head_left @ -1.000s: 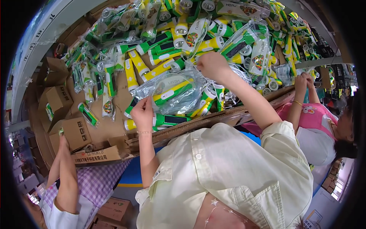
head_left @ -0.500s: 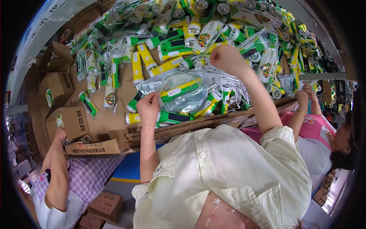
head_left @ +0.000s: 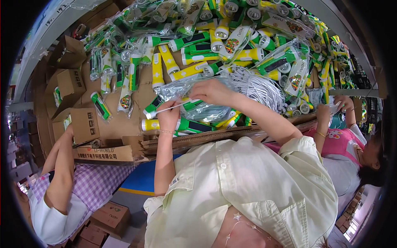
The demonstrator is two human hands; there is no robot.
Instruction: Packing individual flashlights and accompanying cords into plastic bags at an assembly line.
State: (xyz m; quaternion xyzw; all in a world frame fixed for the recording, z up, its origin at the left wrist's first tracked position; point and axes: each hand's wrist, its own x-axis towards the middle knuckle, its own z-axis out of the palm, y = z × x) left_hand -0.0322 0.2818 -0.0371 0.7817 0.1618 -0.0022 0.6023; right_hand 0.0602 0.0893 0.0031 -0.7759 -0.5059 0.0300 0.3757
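Observation:
A short white cable slants across my left hand, its pale plug end sticking out to the left. The fingers of that hand are closed on the cable. Close by on the right, my right hand has its fingers pinched at the cable's other end. Beneath both hands lie clear plastic bags and a partly covered yellow-and-green flashlight. A heap of white cables sits just right of my right hand. Below my left hand, a green-and-yellow flashlight rests along the cardboard edge.
Many flashlights, some bagged, cover the cardboard-lined table. Small cardboard boxes stand at left, where a co-worker's hand reaches in. Another co-worker's hands work at right. A raised cardboard edge runs along the front.
My right hand has come left and down from above the cable heap to beside my left hand. A white cable now runs between them, over the bagged flashlight.

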